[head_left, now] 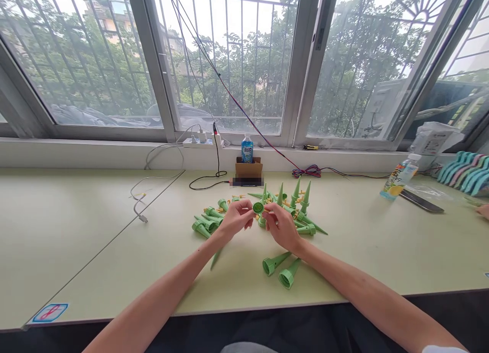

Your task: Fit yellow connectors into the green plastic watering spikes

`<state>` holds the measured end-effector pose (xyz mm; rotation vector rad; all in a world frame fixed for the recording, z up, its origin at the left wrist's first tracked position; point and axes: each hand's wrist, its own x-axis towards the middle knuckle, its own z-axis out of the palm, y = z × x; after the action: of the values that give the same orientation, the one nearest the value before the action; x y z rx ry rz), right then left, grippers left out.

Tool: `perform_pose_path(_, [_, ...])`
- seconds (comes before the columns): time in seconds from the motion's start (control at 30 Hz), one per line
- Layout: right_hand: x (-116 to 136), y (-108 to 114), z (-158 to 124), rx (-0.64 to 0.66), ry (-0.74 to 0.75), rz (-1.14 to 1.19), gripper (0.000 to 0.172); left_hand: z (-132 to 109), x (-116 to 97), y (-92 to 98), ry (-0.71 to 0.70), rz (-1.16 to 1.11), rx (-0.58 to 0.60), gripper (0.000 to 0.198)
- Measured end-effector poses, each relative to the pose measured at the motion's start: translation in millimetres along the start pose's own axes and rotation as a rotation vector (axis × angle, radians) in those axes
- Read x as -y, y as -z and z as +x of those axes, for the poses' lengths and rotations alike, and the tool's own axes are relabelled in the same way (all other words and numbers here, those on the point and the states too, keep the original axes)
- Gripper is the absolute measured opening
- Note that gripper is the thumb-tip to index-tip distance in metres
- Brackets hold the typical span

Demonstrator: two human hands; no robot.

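Observation:
Between my hands is a green plastic watering spike (258, 208), its round threaded opening turned towards me. My left hand (237, 216) is closed on its left side. From the right, the fingers of my right hand (281, 225) pinch at it, with a small orange piece (266, 208) showing by the fingertips. Several more green spikes (206, 224) lie left of my left hand. Behind my right hand, others stand upright (305, 197) among lying ones and small orange valves. Two loose spikes (287, 276) rest in front of my right wrist, open ends towards me.
A blue-labelled bottle (247, 149) stands in a cardboard box (248, 167) at the back. To the right are a drink bottle (400, 177), a phone (422, 201), turquoise and pink hangers (464, 172) and another person's hand (483, 210). Cables (142, 217) trail across the table's left.

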<state>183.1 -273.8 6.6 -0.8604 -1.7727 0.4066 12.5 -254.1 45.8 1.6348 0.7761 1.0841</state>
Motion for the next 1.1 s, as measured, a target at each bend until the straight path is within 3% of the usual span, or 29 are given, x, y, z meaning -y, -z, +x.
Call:
perform_pose_path(0.17, [-0.4, 0.6, 0.5, 0.004, 0.014, 0.002, 0.012, 0.1, -1.5, -0.4, 0.084, -0.191, 0.105, 0.024])
perform_pose_path(0.33, [-1.7, 0.3, 0.6, 0.01, 0.029, 0.0, 0.014, 1.5, 2.0, 0.8, 0.104, -0.292, 0.158, 0.038])
perform_pose_path(0.53, [-1.2, 1.1, 0.7, 0.026, 0.022, -0.011, 0.015, 0.9, 3.3, 1.3, 0.132, -0.197, 0.142, 0.05])
perform_pose_path(0.87, [-1.3, 4.6, 1.6, 0.051, 0.006, -0.013, 0.019, -1.3, 2.0, 5.1, 0.127, -0.174, 0.214, 0.043])
perform_pose_path(1.1, [-3.7, 5.8, 2.3, 0.074, 0.006, -0.006, 0.019, -3.1, -4.7, 3.2, 0.115, -0.088, 0.202, 0.039])
